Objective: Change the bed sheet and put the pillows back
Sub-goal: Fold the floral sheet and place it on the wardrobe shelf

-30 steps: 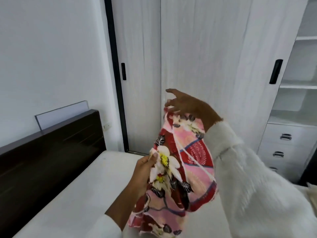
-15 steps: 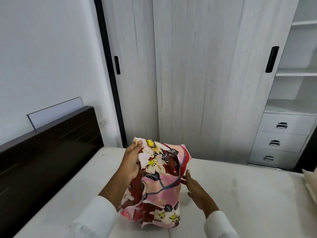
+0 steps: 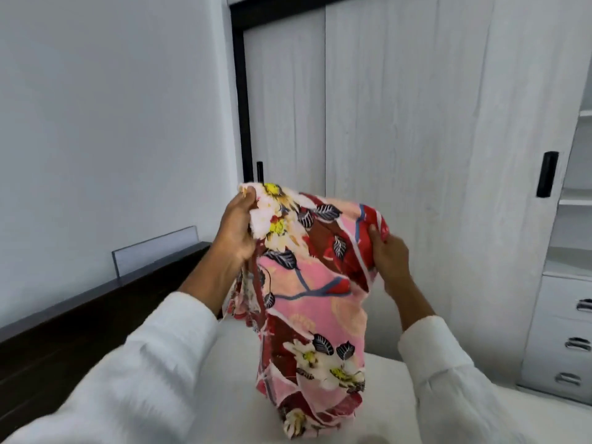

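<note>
Holding the sheet (image 3: 307, 283) up in the air, both hands are at its top edge. The left hand (image 3: 235, 230) grips one top corner tight, with fingers curled round the cloth. The right hand (image 3: 389, 259) pinches the cloth at the other side, a bit lower than the left. The sheet is bunched and folded on itself. It hangs straight down from the hands, so its long way runs top to bottom. Its bottom end reaches down to the bare mattress (image 3: 224, 395), and I cannot tell if it touches.

The sheet is between the hands and just in front of them. The mattress lies below it and spreads away to the right. The dark headboard (image 3: 64, 331) is on the left side, next to the left arm. Behind the sheet is the wardrobe (image 3: 400, 123).

I think the sheet needs to be opened next, so the hands would have to pull apart, left toward the headboard and right toward the far side. The cloth is soft and may stay tangled. No pillows show here.
</note>
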Available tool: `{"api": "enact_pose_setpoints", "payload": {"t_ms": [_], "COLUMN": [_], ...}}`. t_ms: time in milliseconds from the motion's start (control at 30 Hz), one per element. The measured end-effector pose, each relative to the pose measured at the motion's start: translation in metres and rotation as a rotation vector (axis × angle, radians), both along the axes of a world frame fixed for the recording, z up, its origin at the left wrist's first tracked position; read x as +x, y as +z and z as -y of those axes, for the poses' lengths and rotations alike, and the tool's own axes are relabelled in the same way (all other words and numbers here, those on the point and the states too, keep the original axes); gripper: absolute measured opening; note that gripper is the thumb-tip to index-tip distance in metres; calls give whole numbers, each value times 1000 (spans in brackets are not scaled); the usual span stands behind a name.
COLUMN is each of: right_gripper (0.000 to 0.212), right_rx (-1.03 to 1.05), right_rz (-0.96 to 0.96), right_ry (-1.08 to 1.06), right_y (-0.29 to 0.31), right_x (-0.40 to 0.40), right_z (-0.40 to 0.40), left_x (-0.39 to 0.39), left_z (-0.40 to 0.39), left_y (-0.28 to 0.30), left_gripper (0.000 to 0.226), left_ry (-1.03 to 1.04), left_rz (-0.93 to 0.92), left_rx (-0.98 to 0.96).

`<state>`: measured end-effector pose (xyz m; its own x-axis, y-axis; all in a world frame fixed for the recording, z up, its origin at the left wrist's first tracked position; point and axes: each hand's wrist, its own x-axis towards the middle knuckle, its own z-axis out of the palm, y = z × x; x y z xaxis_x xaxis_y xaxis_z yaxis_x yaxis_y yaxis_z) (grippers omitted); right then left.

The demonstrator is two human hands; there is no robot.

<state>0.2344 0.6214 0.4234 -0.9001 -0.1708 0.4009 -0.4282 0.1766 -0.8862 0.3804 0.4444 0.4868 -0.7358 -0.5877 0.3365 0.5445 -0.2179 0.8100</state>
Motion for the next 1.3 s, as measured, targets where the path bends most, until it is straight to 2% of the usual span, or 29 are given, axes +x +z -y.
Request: {"api": "enact_pose_setpoints", "payload": {"t_ms": [67, 133, 233, 267, 333, 400, 433, 467, 533, 567, 600, 667, 733, 767, 833, 867, 933, 967, 1000, 1067, 1200, 1300], "right_gripper": [53, 52, 50, 50, 45, 26, 26, 26, 13, 21, 25, 15, 6, 7, 11, 27, 75, 86, 87, 74, 58, 49], "right_rx": [155, 202, 109, 37, -75, -155, -187, -259, -431, -446, -374, -128, -106, -236, -584, -682, -644, -582, -520, -533, -823, -761], "right_rz": [-178, -293, -400, -389, -303, -148, -86, -40, 3, 3, 20, 83, 89, 91, 155, 203, 272, 310, 338, 374, 351, 342], "right_ry": [-150, -247, -295, -275, -167, 54, 142, 214, 366, 410, 440, 483, 477, 478, 631, 732, 794, 759, 700, 629, 707, 774], "right_y": [54, 113, 199, 219, 237, 239, 239, 241, 250, 253, 251, 241, 238, 239, 239, 234, 213, 205, 199, 194, 194, 183], "right_x": [4, 8, 15, 17, 19, 23, 22, 21, 19, 17, 19, 26, 27, 26, 28, 31, 39, 46, 46, 41, 30, 32], "right_z": [-2, -4, -14, -17, -23, -30, -34, -38, -47, -49, -49, -45, -43, -46, -55, -56, -50, -46, -43, -44, -46, -40], "left_x": [-2, -2, 5, 7, 9, 12, 15, 19, 29, 32, 33, 32, 31, 32, 35, 36, 35, 34, 33, 31, 30, 30], "left_z": [2, 2, -4, -7, -11, -8, -5, -2, 1, 1, 1, -3, -4, -3, 1, 1, -1, -5, -8, -11, -5, -8], "left_y": [45, 95, 162, 175, 185, 187, 190, 194, 205, 208, 206, 193, 182, 180, 184, 186, 186, 183, 179, 169, 168, 168], "left_gripper": [22, 22, 18, 15, 11, 16, 19, 19, 13, 15, 20, 27, 29, 30, 30, 29, 26, 24, 24, 22, 16, 23], "left_ry": [47, 93, 102, 116, 215, 352, 404, 437, 450, 461, 477, 495, 456, 400, 285, 243, 219, 220, 216, 195, 178, 324], "left_rz": [-33, -91, -200, -192, -57, 101, 143, 155, 112, 111, 159, 307, 270, 203, 81, 40, 40, 65, 98, 141, 101, 199], "left_rx": [-80, -126, -125, -152, -238, -326, -366, -394, -397, -430, -503, -660, -601, -486, -245, -168, -153, -186, -220, -260, -254, -392]}}
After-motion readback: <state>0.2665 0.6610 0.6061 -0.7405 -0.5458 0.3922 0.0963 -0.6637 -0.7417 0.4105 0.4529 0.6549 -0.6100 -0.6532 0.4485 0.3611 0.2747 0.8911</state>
